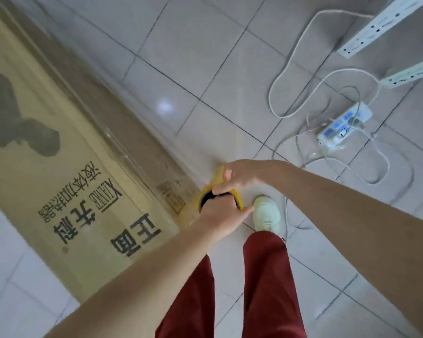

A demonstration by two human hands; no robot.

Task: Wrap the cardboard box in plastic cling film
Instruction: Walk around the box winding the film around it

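The cardboard box carries black print on its tan face: large Chinese characters, a smaller row of characters, and Latin letters that appear to read "XIANKE", all seen upside down from the head view. A dark grey printed silhouette fills its far left part, and a small outlined label sits near the corner closest to the person, too blurred to read. The box is long and flat-sided, lying on the tiled floor along the left of the view. Glossy, wrinkled cling film covers its top face and the side toward the person. A roll of film on a yellow core is held just beside that near corner. The left hand has its grip clamped on the open end, fingers hooked into the dark hollow and thumb outside. The right hand has its grip curled over the roll's far end. A white shoe and red trousers show below the hands; a power strip and white cables lie well apart to the right.
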